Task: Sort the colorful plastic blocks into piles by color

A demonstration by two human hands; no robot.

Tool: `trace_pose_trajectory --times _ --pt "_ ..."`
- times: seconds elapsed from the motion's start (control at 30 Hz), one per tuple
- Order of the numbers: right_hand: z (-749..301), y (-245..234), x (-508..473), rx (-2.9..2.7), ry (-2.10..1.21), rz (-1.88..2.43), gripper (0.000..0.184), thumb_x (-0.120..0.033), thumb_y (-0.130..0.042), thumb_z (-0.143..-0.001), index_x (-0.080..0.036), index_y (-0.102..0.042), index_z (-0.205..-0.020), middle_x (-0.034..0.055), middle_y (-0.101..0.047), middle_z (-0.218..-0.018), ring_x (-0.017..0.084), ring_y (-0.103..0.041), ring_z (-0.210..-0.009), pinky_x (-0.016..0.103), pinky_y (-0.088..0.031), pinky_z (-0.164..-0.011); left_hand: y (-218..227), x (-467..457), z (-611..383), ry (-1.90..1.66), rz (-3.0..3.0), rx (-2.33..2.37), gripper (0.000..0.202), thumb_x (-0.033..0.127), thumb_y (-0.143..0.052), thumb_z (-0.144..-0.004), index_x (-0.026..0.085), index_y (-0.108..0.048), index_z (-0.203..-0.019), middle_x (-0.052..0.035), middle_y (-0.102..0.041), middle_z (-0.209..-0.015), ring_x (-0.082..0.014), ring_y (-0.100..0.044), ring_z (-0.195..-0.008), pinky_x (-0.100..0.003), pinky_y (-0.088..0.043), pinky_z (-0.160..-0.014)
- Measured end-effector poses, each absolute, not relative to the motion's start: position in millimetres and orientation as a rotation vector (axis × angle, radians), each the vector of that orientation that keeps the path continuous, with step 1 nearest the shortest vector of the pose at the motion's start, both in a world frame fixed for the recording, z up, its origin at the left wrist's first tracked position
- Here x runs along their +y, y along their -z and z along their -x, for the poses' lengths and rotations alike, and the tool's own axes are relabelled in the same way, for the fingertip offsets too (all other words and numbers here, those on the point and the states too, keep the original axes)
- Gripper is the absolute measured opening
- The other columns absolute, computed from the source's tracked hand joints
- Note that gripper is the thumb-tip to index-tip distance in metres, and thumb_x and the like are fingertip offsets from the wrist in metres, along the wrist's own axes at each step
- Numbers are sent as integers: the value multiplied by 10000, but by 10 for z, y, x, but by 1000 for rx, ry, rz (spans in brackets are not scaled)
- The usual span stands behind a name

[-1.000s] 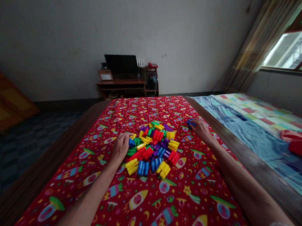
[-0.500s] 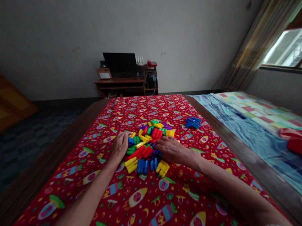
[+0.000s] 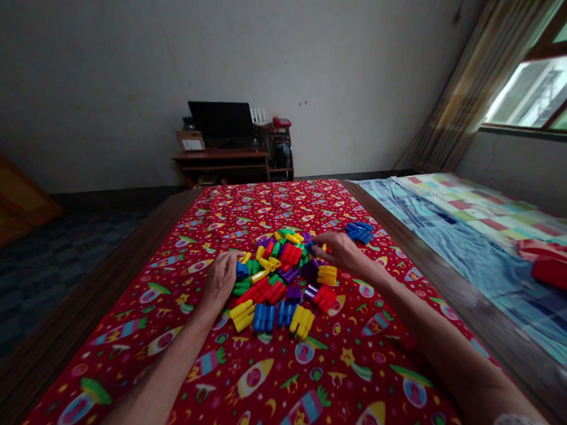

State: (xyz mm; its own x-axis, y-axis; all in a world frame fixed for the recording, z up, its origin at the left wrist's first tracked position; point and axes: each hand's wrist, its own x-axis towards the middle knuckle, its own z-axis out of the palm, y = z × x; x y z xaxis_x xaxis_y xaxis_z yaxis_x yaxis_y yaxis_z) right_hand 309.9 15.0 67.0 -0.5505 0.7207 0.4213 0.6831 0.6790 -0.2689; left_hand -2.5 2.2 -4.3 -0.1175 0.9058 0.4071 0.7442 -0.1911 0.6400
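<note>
A heap of plastic peg blocks (image 3: 281,278) in red, yellow, blue, green and purple lies mid-table on the red rocket-print cloth (image 3: 281,375). My left hand (image 3: 219,281) rests at the heap's left edge, fingers curled round a blue block (image 3: 241,270). My right hand (image 3: 344,252) hovers over the heap's far right side, fingertips pinched together on a small dark piece that looks blue. A small separate cluster of blue blocks (image 3: 359,232) lies just beyond that hand, near the table's right edge.
The wooden table edge (image 3: 457,305) runs along the right, with a bed and patterned blanket (image 3: 481,229) beside it. A desk with a monitor (image 3: 224,146) stands against the far wall. A window with a curtain (image 3: 532,95) is at the right.
My right hand left the separate blue cluster, dipped into the heap's near right side, and has now lifted back toward the far right. My left hand closed on a blue block and stayed put.
</note>
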Motion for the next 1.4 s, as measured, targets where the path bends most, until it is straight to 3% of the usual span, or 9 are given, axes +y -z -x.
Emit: trace_pose_trajectory --times 0.27,0.43,0.53,0.63,0.83,0.93,1.03,1.23,1.4 --pt "-4036 -515 594 -1770 287 1955 288 -269 -464 -912 -155 -707 -1013 135 -710 -1043 258 -633 -985 332 -446 -801 43 30 39 -1178 -1960 1859 451 401 -255 -880 185 -650 -889 -93 -674 -1014 -232 -609 -1026 -374 -457 -986" --pt "-4180 -377 599 -1937 151 2191 315 -281 -430 -931 -146 -711 -971 146 -718 -949 239 -658 -884 305 -454 -729 38 17 38 -1161 -1957 1868 450 395 -251 -893 181 -646 -917 -91 -668 -1044 -229 -606 -1038 -380 -458 -987" --pt "-4061 -469 575 -1948 217 2042 312 -254 -422 -927 -126 -705 -960 164 -715 -942 242 -655 -875 320 -460 -748 35 11 30 -1167 -1947 1860 454 394 -246 -899 178 -645 -917 -92 -665 -1044 -224 -610 -1030 -370 -460 -983" --pt "-3678 -638 422 -2004 225 1589 272 -208 -446 -903 -137 -691 -998 142 -719 -961 222 -649 -886 312 -464 -772 33 9 23 -1179 -1937 1851 452 402 -255 -898 180 -647 -913 -90 -667 -1037 -223 -608 -1032 -362 -457 -985" --pt "-2583 -606 -431 -2701 -168 697 177 -267 -510 -929 -185 -663 -898 43 -674 -764 144 -596 -707 252 -427 -678 44 15 19 -1197 -1937 1855 460 417 -255 -893 176 -647 -916 -102 -668 -1029 -231 -608 -1031 -375 -457 -984" --pt "-2397 -388 -760 -2777 19 704 192 -313 -564 -902 -179 -622 -1026 84 -658 -880 213 -583 -862 366 -440 -838 48 18 13 -1211 -1935 1856 465 420 -251 -897 180 -649 -909 -101 -667 -1029 -230 -608 -1034 -372 -457 -987" --pt "-2417 -282 -827 -2747 54 752 241 -219 -519 -911 -167 -578 -1139 114 -645 -980 234 -563 -944 424 -417 -911 49 21 13 -1198 -1934 1854 468 419 -257 -894 170 -652 -911 -107 -664 -1031 -233 -609 -1025 -372 -457 -981" --pt "-2563 -604 -427 -2529 -340 557 331 -215 -570 -885 -184 -565 -1214 83 -681 -1052 167 -619 -933 280 -450 -813 54 32 26 -1191 -1935 1837 457 406 -252 -891 168 -641 -903 -105 -668 -1020 -224 -612 -1014 -362 -455 -973" --pt "-3148 -709 166 -2156 -80 1019 322 -239 -575 -874 -167 -581 -1188 100 -693 -1040 188 -632 -909 295 -459 -791 46 26 22 -1182 -1947 1836 435 382 -255 -896 184 -642 -893 -90 -674 -1024 -224 -606 -1034 -371 -451 -989"
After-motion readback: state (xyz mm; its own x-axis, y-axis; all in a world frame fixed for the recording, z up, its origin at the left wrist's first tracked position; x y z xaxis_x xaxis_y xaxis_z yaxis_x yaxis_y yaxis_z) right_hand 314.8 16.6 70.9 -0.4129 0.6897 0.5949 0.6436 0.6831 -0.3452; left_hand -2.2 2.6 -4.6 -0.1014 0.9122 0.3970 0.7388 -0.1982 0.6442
